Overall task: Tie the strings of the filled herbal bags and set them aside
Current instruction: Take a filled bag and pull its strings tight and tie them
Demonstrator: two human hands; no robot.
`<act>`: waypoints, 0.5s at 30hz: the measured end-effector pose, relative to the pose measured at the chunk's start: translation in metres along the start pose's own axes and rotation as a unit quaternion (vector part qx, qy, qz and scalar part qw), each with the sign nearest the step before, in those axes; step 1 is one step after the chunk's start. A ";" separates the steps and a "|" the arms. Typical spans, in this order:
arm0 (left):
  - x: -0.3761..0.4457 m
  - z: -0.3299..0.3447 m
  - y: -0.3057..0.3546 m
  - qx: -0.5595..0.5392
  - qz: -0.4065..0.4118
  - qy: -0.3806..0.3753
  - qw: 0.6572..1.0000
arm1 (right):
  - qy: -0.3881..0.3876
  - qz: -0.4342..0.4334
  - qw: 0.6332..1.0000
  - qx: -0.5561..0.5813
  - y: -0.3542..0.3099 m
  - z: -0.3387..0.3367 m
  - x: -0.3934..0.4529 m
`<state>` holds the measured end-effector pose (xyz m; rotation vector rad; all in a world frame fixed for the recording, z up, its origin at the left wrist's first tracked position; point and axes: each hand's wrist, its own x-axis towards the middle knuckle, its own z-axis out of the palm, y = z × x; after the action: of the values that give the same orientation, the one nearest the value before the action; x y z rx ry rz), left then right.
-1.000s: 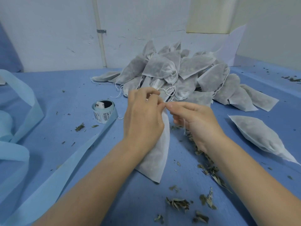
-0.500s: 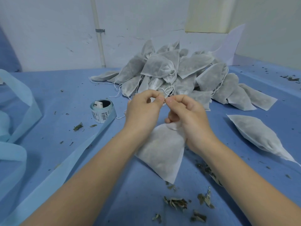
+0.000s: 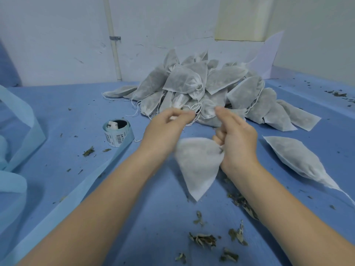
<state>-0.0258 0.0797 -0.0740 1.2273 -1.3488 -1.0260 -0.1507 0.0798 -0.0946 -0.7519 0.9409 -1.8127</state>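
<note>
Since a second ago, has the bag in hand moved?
Yes. The herbal bag swung from upright under the left hand to lying rightward, away from the label roll.

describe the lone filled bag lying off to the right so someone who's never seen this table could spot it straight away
Start at the big pile of bags against the back wall on the blue table. Come forward and right, past the right hand, to a single herbal bag lying flat. Unlike the piled ones and the bag in hand, it lies alone, its narrow end pointing to the picture's lower right.
</note>
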 end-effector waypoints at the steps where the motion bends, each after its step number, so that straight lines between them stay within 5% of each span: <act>1: -0.001 -0.001 0.000 -0.027 -0.052 -0.043 0.997 | 0.038 0.009 0.999 0.032 0.000 -0.001 0.002; 5: -0.007 0.005 -0.008 -0.149 -0.158 -0.234 0.948 | 0.165 0.015 0.986 0.021 0.001 -0.004 0.011; 9: -0.004 0.011 -0.017 -0.248 -0.179 -0.132 0.943 | 0.175 0.009 0.984 -0.025 0.003 -0.009 0.018; 15: 0.001 0.006 -0.019 -0.284 -0.159 -0.056 0.944 | -0.012 -0.029 0.992 -0.121 0.002 -0.008 0.013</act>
<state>-0.0292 0.0763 -0.0935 0.9641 -0.8490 -1.5997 -0.1615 0.0692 -0.0999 -0.9582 1.1473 -1.7537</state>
